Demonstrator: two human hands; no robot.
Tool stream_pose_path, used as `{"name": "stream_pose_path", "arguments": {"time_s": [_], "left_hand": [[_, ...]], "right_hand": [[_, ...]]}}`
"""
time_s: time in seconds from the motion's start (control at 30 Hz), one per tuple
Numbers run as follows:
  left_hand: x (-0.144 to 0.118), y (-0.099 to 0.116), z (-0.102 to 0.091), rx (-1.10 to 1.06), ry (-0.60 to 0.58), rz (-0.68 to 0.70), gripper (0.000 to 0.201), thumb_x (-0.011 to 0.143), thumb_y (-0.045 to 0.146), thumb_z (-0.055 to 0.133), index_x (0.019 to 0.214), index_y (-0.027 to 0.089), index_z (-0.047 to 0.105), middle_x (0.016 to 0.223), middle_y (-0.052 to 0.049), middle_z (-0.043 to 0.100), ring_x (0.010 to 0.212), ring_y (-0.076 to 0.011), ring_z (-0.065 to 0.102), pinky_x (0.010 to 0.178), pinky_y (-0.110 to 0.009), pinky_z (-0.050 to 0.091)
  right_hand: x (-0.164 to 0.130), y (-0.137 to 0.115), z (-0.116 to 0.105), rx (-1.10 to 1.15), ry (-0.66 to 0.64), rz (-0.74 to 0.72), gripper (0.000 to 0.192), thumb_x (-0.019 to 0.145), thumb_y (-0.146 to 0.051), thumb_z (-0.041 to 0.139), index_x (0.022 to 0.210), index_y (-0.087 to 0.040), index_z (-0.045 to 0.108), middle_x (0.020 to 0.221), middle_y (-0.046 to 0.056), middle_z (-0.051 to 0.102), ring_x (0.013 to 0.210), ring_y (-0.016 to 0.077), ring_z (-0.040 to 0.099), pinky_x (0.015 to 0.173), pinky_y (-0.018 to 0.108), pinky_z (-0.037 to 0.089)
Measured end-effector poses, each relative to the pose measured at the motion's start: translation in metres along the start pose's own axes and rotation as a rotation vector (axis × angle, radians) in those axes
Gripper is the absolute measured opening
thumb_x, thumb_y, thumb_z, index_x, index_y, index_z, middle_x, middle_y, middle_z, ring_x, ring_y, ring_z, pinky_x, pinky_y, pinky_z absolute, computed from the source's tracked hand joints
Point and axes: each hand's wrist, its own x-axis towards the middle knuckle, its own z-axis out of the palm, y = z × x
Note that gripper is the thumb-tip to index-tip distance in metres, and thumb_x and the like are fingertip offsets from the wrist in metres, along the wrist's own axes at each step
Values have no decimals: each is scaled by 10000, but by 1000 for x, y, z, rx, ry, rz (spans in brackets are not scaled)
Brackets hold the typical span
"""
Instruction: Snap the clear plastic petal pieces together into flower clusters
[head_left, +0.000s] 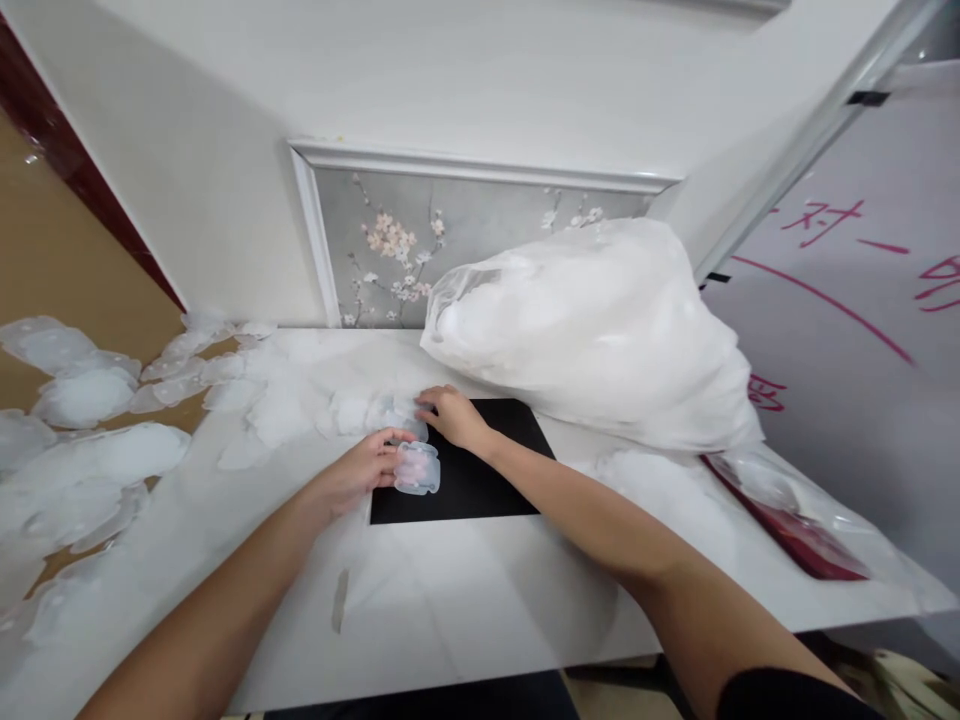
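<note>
My left hand point(369, 472) is closed on a translucent plastic piece point(420, 468) with a notched, rounded outline, its fingers showing pinkish through it. This piece is held over the left part of a black mat point(480, 470). Just beyond it, my right hand point(453, 416) has its fingertips pinched at the edge of another translucent plastic piece point(397, 412), at the right end of a row of similar pieces. Exactly how far the right fingers wrap around that edge is hard to make out.
A large white plastic bag point(600, 320) bulges behind the mat. Loose translucent pieces point(277, 410) spread across the white table point(450, 600) and a brown surface at left. At right lies a dark red item point(810, 540) under clear plastic, near a whiteboard point(862, 250) with red writing.
</note>
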Motion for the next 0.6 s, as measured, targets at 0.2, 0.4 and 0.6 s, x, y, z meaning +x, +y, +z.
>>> {"name": "stream_pose_path", "arguments": {"time_s": [0.2, 0.4, 0.6], "left_hand": [[0, 3, -1, 11, -2, 0, 339, 710, 181, 678, 1038, 194, 594, 938, -39, 708, 840, -183, 700, 861, -359, 531], [0, 4, 0, 72, 42, 19, 268, 732, 188, 637, 998, 195, 604, 910, -33, 715, 841, -182, 705, 821, -337, 524], [1, 10, -3, 132, 53, -14, 313, 772, 320, 667, 1049, 205, 580, 976, -61, 726, 893, -219, 716, 836, -365, 517]], "right_hand": [[-24, 4, -22, -3, 61, -38, 198, 960, -258, 548, 950, -199, 737, 1016, 87, 749, 951, 236, 665, 921, 383, 452], [-75, 22, -57, 143, -159, -58, 133, 896, -261, 637, 919, -280, 766, 1205, 58, 695, 1132, 282, 612, 994, 489, 427], [-85, 20, -54, 396, -92, 130, 235, 906, -185, 558, 1095, -234, 690, 1140, 66, 687, 1022, 203, 647, 888, 375, 521]]}}
